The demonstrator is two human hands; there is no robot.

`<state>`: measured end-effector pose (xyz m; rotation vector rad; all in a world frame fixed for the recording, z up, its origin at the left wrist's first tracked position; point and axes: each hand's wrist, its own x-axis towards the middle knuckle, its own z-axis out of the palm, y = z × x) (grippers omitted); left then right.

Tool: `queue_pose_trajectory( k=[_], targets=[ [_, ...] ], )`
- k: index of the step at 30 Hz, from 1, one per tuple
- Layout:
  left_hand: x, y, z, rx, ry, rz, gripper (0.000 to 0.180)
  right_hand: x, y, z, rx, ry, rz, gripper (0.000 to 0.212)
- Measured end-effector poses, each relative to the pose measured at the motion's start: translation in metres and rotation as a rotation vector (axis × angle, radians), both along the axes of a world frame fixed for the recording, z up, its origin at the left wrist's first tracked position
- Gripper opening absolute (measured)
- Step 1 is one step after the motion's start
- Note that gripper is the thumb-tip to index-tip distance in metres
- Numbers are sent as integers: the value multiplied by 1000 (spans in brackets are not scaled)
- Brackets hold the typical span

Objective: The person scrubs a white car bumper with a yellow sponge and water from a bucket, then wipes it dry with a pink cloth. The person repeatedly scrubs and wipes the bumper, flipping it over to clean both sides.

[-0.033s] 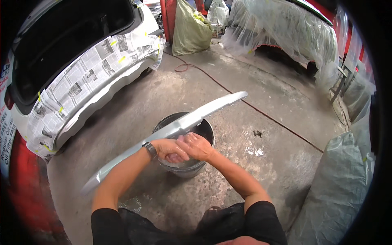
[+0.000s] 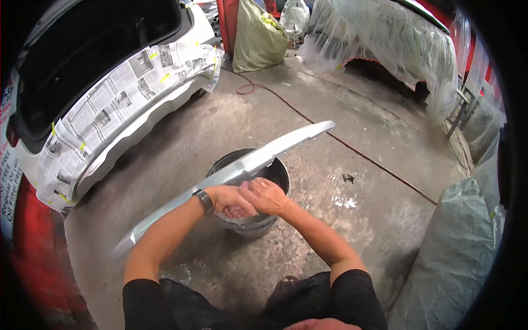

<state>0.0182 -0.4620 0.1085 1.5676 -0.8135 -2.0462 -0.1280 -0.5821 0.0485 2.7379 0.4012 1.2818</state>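
Note:
My left hand (image 2: 226,200), with a dark watch on its wrist, is pressed together with my right hand (image 2: 267,196) over a dark bucket (image 2: 250,228). The fingers of both are curled against each other and look wet. Whatever may be between the palms is hidden. Just beyond my hands, a long silver car trim strip (image 2: 256,158) rests slantwise across the bucket's rim. One end reaches far right, while the other runs down left past my left forearm. Liquid shows inside the bucket below my hands.
A white car (image 2: 140,122) with its rear opening covered along the edge by newspaper (image 2: 121,91) stands at left. A red hose (image 2: 374,160) crosses the wet concrete floor. Plastic sheeting (image 2: 385,38) drapes another car. A greenish sack (image 2: 258,41) stands at the back; a grey-green cover (image 2: 456,247) lies right.

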Motion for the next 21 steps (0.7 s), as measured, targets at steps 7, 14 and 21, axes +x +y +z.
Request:
queue_pose_trajectory(
  k=[7,14,21],
  targets=[
    [-6,-4,-19,-217,-772,-171,35,3,12,-18,26,265,-222,38],
    [-21,7,-50,-486,-1408,-55,33,14,20,-29,600,561,-254,26],
    [-16,25,-52,-1035,-1327,61,35,0,-7,-31,676,323,-190,51]
  ],
)
